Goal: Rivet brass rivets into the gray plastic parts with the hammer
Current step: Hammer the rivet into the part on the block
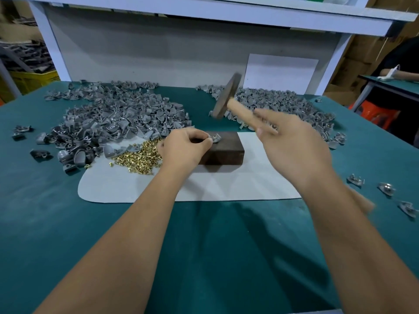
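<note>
My left hand (pixel 184 145) pinches a small gray plastic part (pixel 215 138) against the top of a dark metal block (pixel 226 150) in the middle of the table. My right hand (pixel 292 146) grips the wooden handle of a hammer (pixel 226 96). The dark hammer head is raised above and behind the block and looks blurred. A heap of brass rivets (pixel 140 158) lies just left of my left hand. Whether a rivet sits in the held part is hidden by my fingers.
A large pile of gray plastic parts (pixel 113 116) covers the left of the green table, another pile (pixel 283 105) the back right. A pale mat (pixel 127 186) lies under the block. Three loose parts (pixel 385 189) sit at the right edge. A white shelf frame (pixel 328 60) stands behind. A person is at the far right.
</note>
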